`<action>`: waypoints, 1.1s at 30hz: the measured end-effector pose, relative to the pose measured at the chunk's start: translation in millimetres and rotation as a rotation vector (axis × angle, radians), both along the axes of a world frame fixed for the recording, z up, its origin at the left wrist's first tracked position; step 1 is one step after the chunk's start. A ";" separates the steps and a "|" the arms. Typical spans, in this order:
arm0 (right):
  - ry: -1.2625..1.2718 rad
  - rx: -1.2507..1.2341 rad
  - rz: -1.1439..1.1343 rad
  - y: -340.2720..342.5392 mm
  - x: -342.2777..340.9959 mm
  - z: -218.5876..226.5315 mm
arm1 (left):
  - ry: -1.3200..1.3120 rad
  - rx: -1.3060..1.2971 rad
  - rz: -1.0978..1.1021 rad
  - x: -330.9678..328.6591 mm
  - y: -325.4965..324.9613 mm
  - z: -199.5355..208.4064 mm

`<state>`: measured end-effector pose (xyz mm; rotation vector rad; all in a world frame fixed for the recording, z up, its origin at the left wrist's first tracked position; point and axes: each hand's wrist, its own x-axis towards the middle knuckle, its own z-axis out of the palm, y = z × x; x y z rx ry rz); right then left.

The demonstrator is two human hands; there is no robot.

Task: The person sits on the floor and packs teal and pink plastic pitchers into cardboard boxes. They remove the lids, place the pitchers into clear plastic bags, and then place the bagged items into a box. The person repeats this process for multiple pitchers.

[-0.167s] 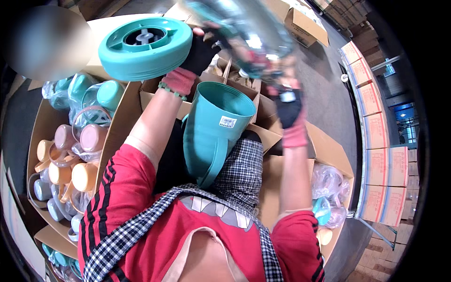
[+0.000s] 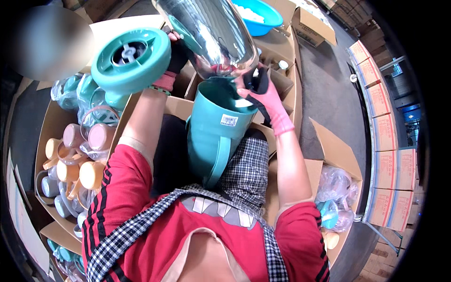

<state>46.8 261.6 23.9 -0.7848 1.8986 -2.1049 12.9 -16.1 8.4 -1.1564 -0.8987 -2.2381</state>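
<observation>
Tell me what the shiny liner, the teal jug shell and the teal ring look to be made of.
Shiny liner: probably silvered glass or polished metal; mirror-bright, it reflects the surroundings. Teal jug shell: likely moulded plastic, with even opaque colour, a soft sheen and a handle of the same teal. Teal ring in the left hand: apparently the same smooth plastic.

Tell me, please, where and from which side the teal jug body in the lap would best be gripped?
Probably by the looped handle of the teal jug body, coming from the person's own side: the loop faces the torso and is bare, while the silvery liner and the right hand crowd the open rim.
</observation>
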 end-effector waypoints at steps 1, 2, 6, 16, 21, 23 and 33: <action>0.138 0.284 0.147 -3.2 -16.2 5.5 | -0.022 0.001 -0.041 5.9 -0.8 -5.7; -0.216 -0.006 0.225 -7.9 -14.0 0.2 | -0.043 0.002 -0.082 12.2 -1.8 -11.0; -0.148 0.281 -0.187 -1.9 -29.5 -30.2 | -0.382 -0.372 0.289 60.3 19.2 8.0; 0.286 0.396 -0.004 12.8 -15.7 1.4 | -0.511 -0.253 0.138 114.2 50.9 -15.0; 0.079 0.869 0.473 4.9 -22.9 44.3 | -0.792 0.283 -0.099 127.0 58.4 -25.2; 0.289 1.039 0.601 -8.2 -30.7 47.7 | -0.738 0.146 -0.038 125.7 63.1 -12.9; 0.438 1.173 0.640 -17.2 -15.4 53.8 | -0.521 -0.325 0.089 111.5 57.9 -17.2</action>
